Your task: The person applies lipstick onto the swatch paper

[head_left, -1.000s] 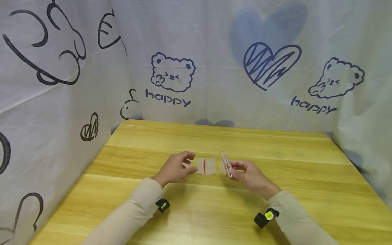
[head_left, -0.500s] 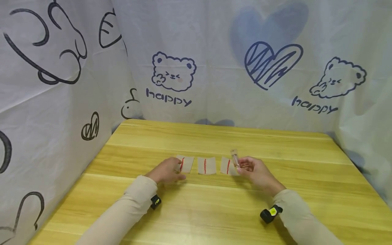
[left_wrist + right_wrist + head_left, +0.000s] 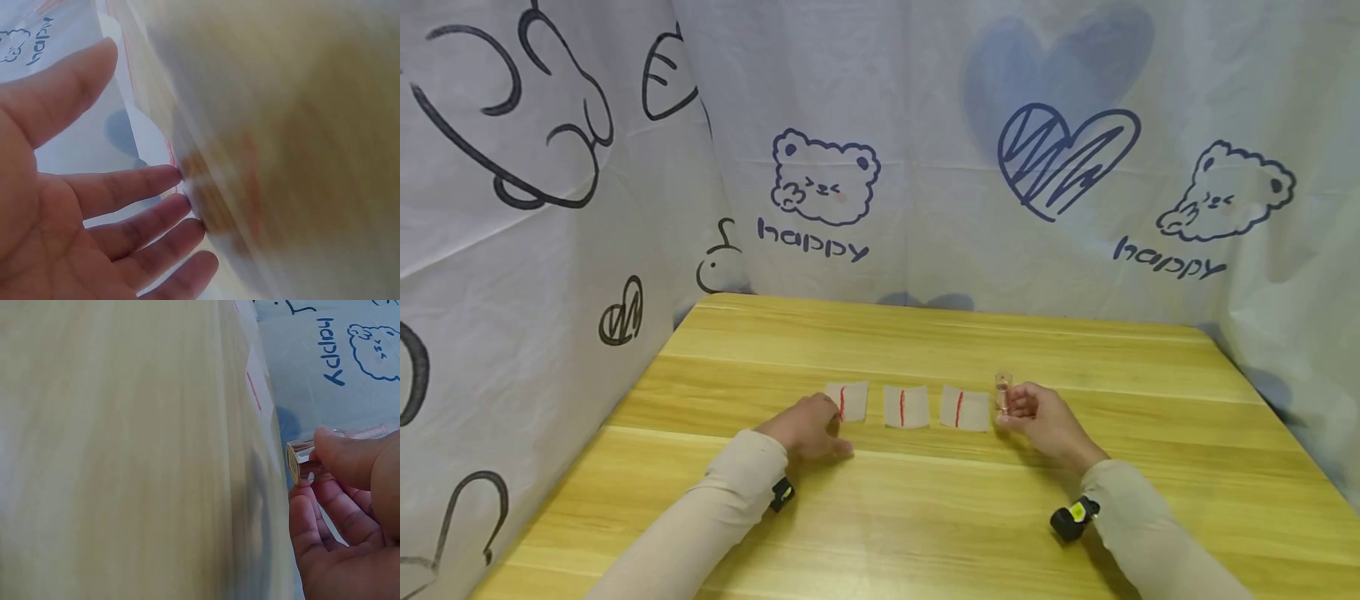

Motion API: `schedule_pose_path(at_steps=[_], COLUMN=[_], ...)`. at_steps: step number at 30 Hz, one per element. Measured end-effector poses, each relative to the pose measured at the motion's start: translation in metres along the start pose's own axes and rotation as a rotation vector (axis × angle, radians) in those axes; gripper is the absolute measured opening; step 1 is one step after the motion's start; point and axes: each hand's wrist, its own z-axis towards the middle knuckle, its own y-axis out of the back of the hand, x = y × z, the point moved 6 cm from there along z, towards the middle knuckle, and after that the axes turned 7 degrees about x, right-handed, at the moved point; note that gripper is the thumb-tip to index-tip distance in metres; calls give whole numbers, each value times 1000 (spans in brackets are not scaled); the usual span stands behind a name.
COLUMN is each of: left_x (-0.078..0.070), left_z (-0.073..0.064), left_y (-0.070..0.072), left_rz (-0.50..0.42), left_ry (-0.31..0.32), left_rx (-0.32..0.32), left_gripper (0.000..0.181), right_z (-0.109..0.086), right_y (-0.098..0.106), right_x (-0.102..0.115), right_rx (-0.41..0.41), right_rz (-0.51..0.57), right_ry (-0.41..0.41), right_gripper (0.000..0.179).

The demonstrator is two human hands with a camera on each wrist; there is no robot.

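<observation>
My right hand [image 3: 1048, 423] pinches a small clear lipstick-like tube [image 3: 1003, 385] between thumb and fingers, upright just right of the paper row. In the right wrist view, the tube's shiny gold-rimmed base [image 3: 294, 464] faces the table. My left hand [image 3: 807, 427] has its fingertips at the edge of the left paper square [image 3: 856, 402], thumb spread away. Straight, slightly parted fingers [image 3: 137, 187] reach down to the table in the left wrist view. A middle paper square [image 3: 914, 408] and a right paper square [image 3: 976, 412] lie beside it, each with one red stroke.
The three squares form a row across the wood-grain table [image 3: 910, 517]. White drawn-on curtains [image 3: 910, 100] hang behind the table and along its sides. Both forearms wear light sleeves [image 3: 700, 508], with a black camera [image 3: 1073, 521] at the right wrist.
My right hand has carried the tube rightward, off the right square, and turned it upright. My left hand has moved left to the left square, which has shifted slightly left.
</observation>
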Motion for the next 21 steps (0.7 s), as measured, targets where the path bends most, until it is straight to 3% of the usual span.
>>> schedule_pose_path(at_steps=[21], left_x=[-1], left_z=[3], left_y=[0], left_rz=[-35], left_ry=[8], left_rx=[-8], left_gripper=[54], right_z=[-3], right_y=[-3], right_x=[-5], right_rx=[-9], right_rz=[-161], right_ry=[12], right_gripper=[23])
